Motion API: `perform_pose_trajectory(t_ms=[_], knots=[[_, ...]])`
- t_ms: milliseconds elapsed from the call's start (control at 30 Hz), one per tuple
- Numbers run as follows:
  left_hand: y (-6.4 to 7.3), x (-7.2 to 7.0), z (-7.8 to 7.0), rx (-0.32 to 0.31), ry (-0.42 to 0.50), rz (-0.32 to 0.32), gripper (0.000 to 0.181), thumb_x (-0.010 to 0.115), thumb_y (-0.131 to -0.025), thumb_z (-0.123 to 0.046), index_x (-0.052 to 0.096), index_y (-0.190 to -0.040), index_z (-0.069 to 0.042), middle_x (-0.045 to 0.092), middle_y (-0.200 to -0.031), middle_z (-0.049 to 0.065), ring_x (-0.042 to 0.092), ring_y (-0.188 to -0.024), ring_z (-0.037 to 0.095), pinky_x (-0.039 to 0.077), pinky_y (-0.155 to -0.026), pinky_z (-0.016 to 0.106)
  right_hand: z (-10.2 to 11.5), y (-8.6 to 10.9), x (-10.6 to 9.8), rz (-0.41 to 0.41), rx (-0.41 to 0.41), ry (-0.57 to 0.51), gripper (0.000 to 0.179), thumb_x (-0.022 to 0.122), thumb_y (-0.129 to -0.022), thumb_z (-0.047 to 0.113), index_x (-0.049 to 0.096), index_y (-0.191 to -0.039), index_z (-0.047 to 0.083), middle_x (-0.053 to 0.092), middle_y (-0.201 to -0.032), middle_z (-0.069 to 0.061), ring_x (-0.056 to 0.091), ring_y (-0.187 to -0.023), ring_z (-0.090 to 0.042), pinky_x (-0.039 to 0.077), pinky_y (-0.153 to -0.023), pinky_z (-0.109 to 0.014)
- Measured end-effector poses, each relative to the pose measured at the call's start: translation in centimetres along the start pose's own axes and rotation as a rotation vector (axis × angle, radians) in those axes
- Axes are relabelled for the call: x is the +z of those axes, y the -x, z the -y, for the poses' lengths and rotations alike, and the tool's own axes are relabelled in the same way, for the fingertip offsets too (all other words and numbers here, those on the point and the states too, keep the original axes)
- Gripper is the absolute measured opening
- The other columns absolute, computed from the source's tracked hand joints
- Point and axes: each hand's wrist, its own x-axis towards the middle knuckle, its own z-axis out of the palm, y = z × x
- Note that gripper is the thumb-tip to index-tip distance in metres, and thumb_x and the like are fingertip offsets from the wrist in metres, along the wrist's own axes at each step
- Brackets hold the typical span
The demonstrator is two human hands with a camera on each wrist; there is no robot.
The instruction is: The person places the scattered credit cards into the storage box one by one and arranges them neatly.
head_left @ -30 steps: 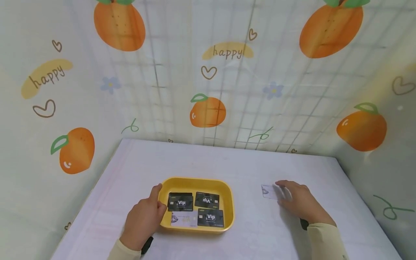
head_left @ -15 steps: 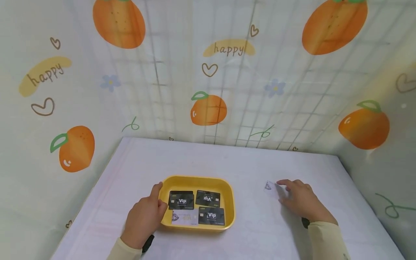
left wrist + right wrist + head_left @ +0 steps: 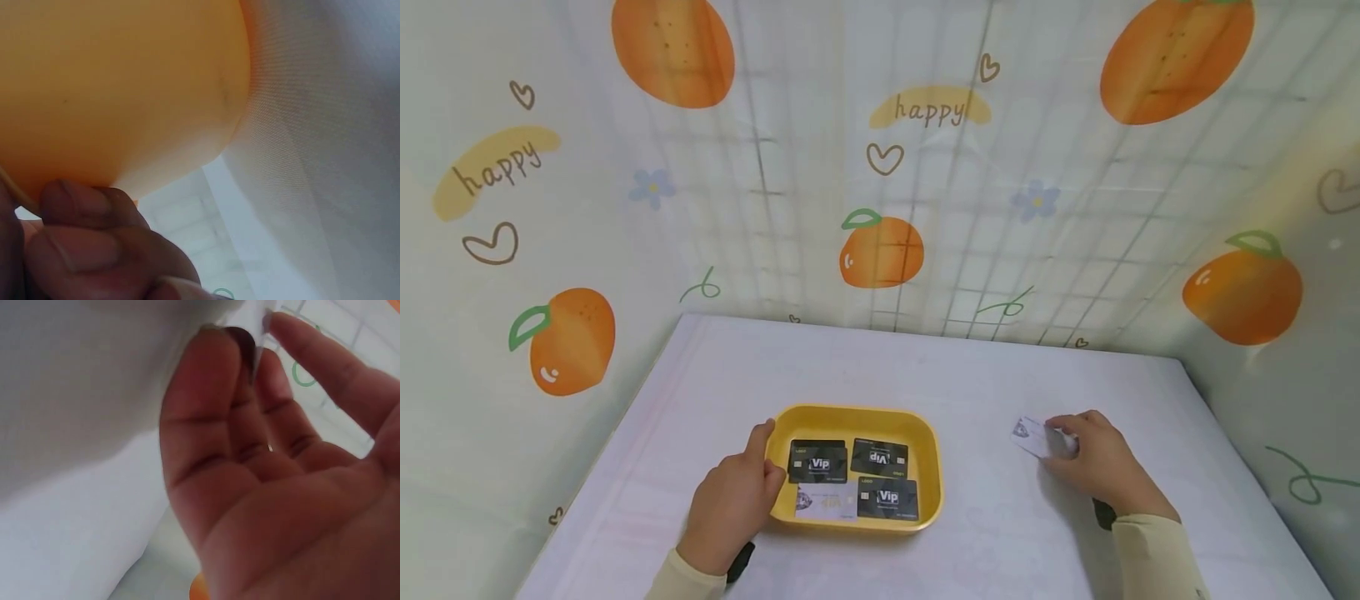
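A yellow tray (image 3: 850, 528) lies on the table with several black Vip cards (image 3: 887, 498) and a white card (image 3: 825, 502) in it. My left hand (image 3: 732, 503) grips the tray's left rim, fingers curled below it in the left wrist view, where the tray wall (image 3: 125, 81) fills the upper left. To the right of the tray, my right hand (image 3: 1101, 462) pinches another white card (image 3: 1032, 435) between thumb and fingers. That card sits tilted, its right end hidden by the hand; the right wrist view shows it edge-on.
The white table (image 3: 850, 358) is bounded by a cloth backdrop (image 3: 790, 250) printed with oranges and hearts at the back and both sides. Table surface lies between the tray and my right hand.
The white card at my right hand has turned and tilted up from the table, now pinched in the fingers. My left hand and the tray stay in place.
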Motion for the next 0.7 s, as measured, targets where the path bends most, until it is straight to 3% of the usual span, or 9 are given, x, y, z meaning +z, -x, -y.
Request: perform_pose_trajectory(t_ms=[167, 300, 467, 700], knots=[[0.1, 0.0, 0.2, -0.005, 0.011, 0.001, 0.059, 0.061, -0.095, -0.017, 0.049, -0.152, -0.009, 0.043, -0.055, -0.006, 0.038, -0.043, 0.013, 0.032, -0.042, 0.029, 0.6, -0.1, -0.5, 0.014, -0.019, 0.020, 0.066, 0.091, -0.078, 0.027, 0.067, -0.134, 0.001, 0.063, -0.113, -0.017, 0.060, -0.094, -0.030, 0.052, -0.081, -0.053], [0.0, 0.1, 0.4, 0.005, 0.017, -0.006, 0.058, 0.061, -0.095, -0.017, 0.048, -0.152, -0.010, 0.042, -0.055, -0.006, 0.037, -0.042, 0.012, 0.031, -0.041, 0.028, 2.4, 0.2, -1.4, -0.051, -0.109, 0.011, 0.070, 0.091, -0.079, 0.028, 0.062, -0.139, 0.005, 0.066, -0.112, -0.012, 0.063, -0.098, -0.031, 0.052, -0.084, -0.054], [-0.1, 0.0, 0.7, 0.045, 0.017, -0.049, 0.057, 0.062, -0.094, -0.015, 0.050, -0.150, -0.008, 0.041, -0.055, -0.008, 0.035, -0.042, 0.010, 0.030, -0.040, 0.028, 7.8, 0.9, -2.2, -0.122, -0.215, -0.008, 0.074, 0.091, -0.081, 0.034, 0.059, -0.145, 0.013, 0.068, -0.113, -0.005, 0.063, -0.101, -0.031, 0.050, -0.087, -0.055], [-0.2, 0.1, 0.8, 0.056, 0.027, -0.048, 0.059, 0.062, -0.093, -0.012, 0.050, -0.150, -0.009, 0.041, -0.054, -0.009, 0.032, -0.041, 0.009, 0.027, -0.040, 0.027, 15.5, 1.0, -0.9, -0.093, -0.399, 0.047, 0.072, 0.093, -0.078, 0.043, 0.064, -0.141, 0.022, 0.068, -0.117, 0.006, 0.057, -0.104, -0.018, 0.054, -0.090, -0.045]])
